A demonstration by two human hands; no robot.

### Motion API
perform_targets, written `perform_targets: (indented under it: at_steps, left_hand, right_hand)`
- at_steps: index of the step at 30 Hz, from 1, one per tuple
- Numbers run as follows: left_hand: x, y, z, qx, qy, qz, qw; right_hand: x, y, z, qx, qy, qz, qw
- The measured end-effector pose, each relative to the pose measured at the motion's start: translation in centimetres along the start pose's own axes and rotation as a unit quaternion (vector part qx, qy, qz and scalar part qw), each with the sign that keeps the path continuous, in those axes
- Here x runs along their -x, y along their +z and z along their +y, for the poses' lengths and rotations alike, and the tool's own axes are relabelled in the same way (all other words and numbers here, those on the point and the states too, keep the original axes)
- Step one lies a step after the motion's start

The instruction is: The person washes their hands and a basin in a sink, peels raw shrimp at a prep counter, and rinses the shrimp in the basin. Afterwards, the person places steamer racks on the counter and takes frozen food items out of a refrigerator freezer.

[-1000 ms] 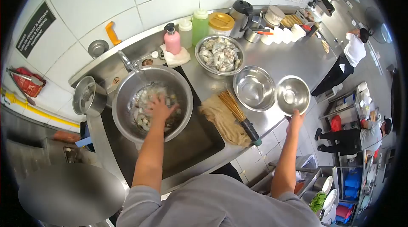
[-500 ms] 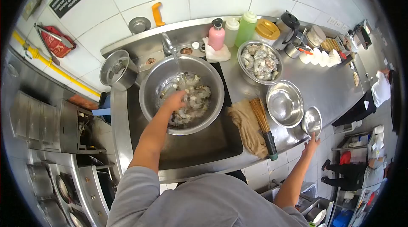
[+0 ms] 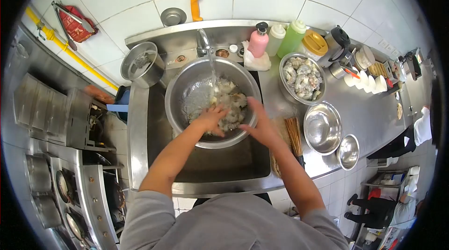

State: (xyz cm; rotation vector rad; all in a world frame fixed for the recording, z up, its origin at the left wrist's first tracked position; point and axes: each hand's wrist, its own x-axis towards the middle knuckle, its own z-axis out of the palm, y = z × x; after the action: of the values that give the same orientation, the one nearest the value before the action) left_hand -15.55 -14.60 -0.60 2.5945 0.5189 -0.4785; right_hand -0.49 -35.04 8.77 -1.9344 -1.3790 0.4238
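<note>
A large metal bowl (image 3: 175,109) stands over the sink, with water running into it from the faucet (image 3: 204,44). Grey shellfish pieces (image 3: 232,112), perhaps shrimp, lie in its water. My left hand (image 3: 213,120) is inside the bowl, fingers spread, touching the pieces. At the bowl's right rim is my right hand (image 3: 260,123), its thumb and fingers apart and nothing between them. A second metal bowl (image 3: 303,79) on the counter is heaped with similar pieces. Two bowls with nothing in them, one medium (image 3: 322,128) and one small (image 3: 348,151), sit to the right.
A stick brush (image 3: 293,135) lies on a cloth beside the sink. A metal pot (image 3: 145,65) stands at the left. Pink (image 3: 258,41) and green (image 3: 292,39) bottles line the wall. Two people (image 3: 422,126) (image 3: 378,211) are at the far right.
My right hand has let go of the small bowl and moved left to the large bowl. My left hand remains among the pieces, its fingers now spread. The view has shifted.
</note>
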Motion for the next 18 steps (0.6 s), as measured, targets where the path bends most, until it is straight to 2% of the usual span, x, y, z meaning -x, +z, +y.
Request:
perform_targets:
  at_steps: [1, 2, 3, 4, 5, 6, 7, 8, 10, 11, 13, 14, 15, 16, 17, 18]
  left_hand:
    - [1.2, -0.4, -0.2, -0.066, 0.019, -0.01, 0.998]
    - [2.0, -0.7, -0.7, -0.131, 0.037, -0.02, 0.99]
    - [2.3, -1.0, -1.7, -0.132, 0.034, -0.019, 0.991]
    - [2.4, -1.2, -2.8, -0.152, -0.082, 0.0, 0.985]
    - [2.2, -1.1, -3.9, -0.17, -0.198, 0.02, 0.965]
    - [1.7, -0.5, -4.6, -0.17, -0.202, 0.021, 0.964]
    - [0.8, 0.7, -5.6, -0.099, -0.255, 0.065, 0.96]
    - [0.8, 0.6, -5.3, -0.026, -0.306, 0.111, 0.945]
    - [0.4, 1.5, -2.4, 0.018, -0.334, 0.138, 0.932]
    - [-0.5, 1.9, -0.7, 0.075, -0.386, 0.182, 0.901]
    - [-1.3, 2.6, -0.8, 0.134, -0.437, 0.225, 0.861]
    - [-2.3, 3.7, -2.1, 0.215, -0.378, 0.252, 0.864]
    - [-2.9, 4.3, -3.2, 0.292, -0.314, 0.277, 0.86]
    - [-2.7, 3.9, -4.7, 0.292, -0.314, 0.279, 0.859]
    - [-2.3, 3.3, -6.7, 0.525, -0.266, 0.243, 0.771]
    - [-2.2, 2.6, -8.0, 0.724, -0.2, 0.193, 0.632]
  right_hand:
    - [-1.6, 3.0, 1.2, -0.016, -0.05, -0.055, 0.997]
    - [-2.9, 5.1, 2.7, -0.018, -0.052, -0.056, 0.997]
    - [-4.3, 7.1, 4.1, 0.08, -0.032, -0.131, 0.988]
    - [-5.5, 8.3, 4.8, 0.177, -0.012, -0.204, 0.963]
    - [-6.6, 8.8, 4.6, 0.176, -0.016, -0.204, 0.963]
    - [-7.6, 9.3, 4.4, 0.232, 0.043, -0.206, 0.95]
    - [-8.4, 10.0, 4.2, 0.286, 0.102, -0.206, 0.93]
    - [-8.8, 11.2, 4.2, 0.288, 0.097, -0.208, 0.93]
    - [-9.3, 13.8, 3.8, 0.232, 0.186, -0.201, 0.933]
    - [-9.4, 14.7, 3.3, 0.232, 0.182, -0.201, 0.934]
    - [-9.4, 15.9, 2.7, 0.121, 0.188, -0.21, 0.952]
    - [-10.0, 17.2, 4.8, 0.123, 0.185, -0.213, 0.952]
    - [-11.3, 19.2, 8.3, -0.045, 0.154, -0.234, 0.959]
    - [-12.2, 20.0, 10.4, -0.214, 0.121, -0.247, 0.937]
    - [-11.8, 15.7, 6.9, -0.356, 0.15, -0.237, 0.891]
    - [-12.2, 14.1, 6.0, -0.355, 0.149, -0.238, 0.892]
